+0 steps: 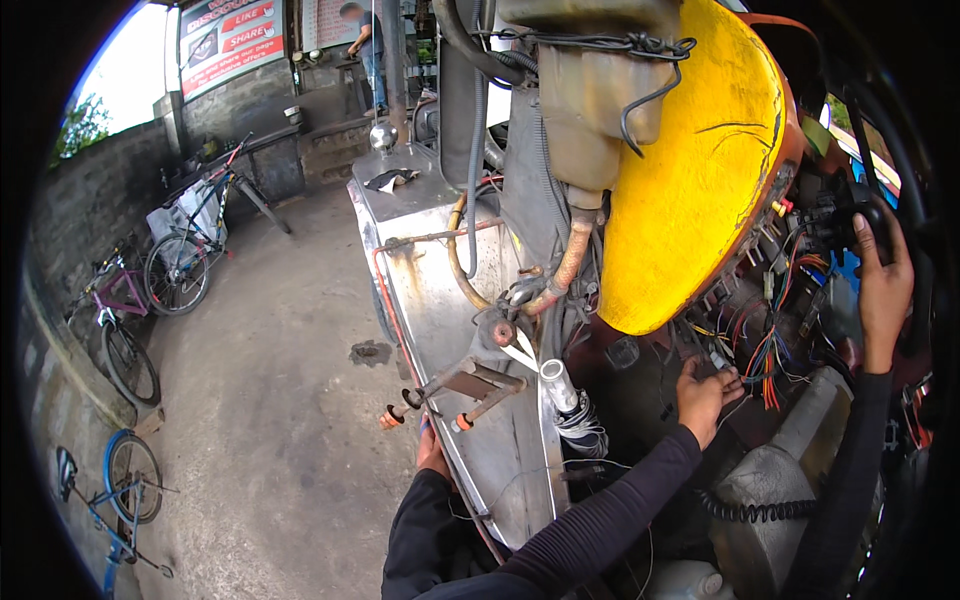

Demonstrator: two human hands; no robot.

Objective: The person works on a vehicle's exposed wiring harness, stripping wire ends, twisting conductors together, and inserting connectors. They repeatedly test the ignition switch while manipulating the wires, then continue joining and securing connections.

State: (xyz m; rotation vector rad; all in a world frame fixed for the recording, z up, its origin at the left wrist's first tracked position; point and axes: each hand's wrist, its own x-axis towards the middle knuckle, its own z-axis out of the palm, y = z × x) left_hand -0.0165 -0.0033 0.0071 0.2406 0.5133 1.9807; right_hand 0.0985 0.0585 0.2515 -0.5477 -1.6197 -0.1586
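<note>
My left hand (706, 396) reaches in from the lower middle, fingers closed on a thin wire (736, 405) among the loose wiring below the yellow panel (690, 190). A bundle of coloured wires (768, 358) with cut or loose orange ends hangs beside it. At the far right, my right hand (886, 290) is raised, its fingers round a black plastic part (850, 228); its exact kind is unclear. Another hand (433, 455) in a looser black sleeve, seemingly a co-worker's, grips the edge of the silver metal panel (435, 300), lower and left of my left arm.
A cloudy plastic tank (585, 120) with a hose (572, 265) stands over the metal body. An orange-tipped bracket (460, 385) juts out. A coiled black cable (755, 508) lies low right. Bicycles (180, 270) line the left wall; a person (370, 45) stands far back.
</note>
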